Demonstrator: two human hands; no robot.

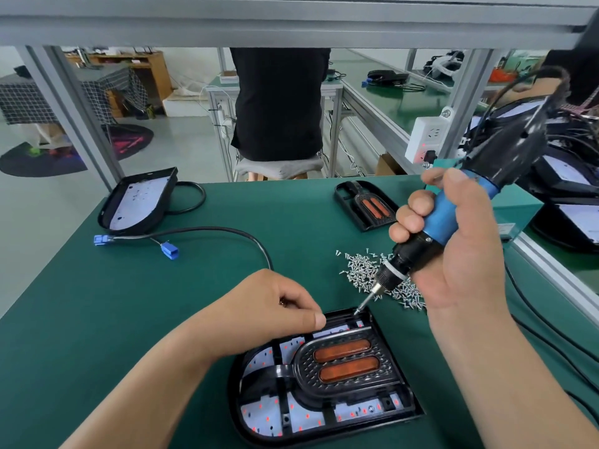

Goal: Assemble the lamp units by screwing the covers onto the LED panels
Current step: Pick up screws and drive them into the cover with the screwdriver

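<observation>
The green surface (pixel 162 303) carries everything. The lamp unit being worked on lies at its near edge, right in front of the person. Its black LED panel (pixel 236 400) lies flat, with the rounded end to the left and the square end to the right, so the long axis runs roughly across the body. The cover (pixel 343 364), with its two orange strips, sits on top along that same axis.

A second panel (pixel 139 199) rests well away at the far left, and a spare cover (pixel 366 202) at the far right.

The right hand (pixel 460 247) is wrapped tightly around the blue grip of the electric screwdriver (pixel 440 215). The tool slants up and to the right, with its cable end highest. The left hand (pixel 275 306) lies on the far-left part of the unit with its fingers curled and its thumb laid along the far edge. I cannot tell whether it holds anything inside.

Loose screws (pixel 359 270) are heaped just beyond the unit, under the tool.

The bit tip (pixel 358 311) is at the unit's far right corner, just beside the left thumb. The coming move depends on this point. The tool leans while the screw hole probably runs straight down, so I judge the right hand needs to bring the tool more upright over that corner. The left hand would hold the unit steady.
</observation>
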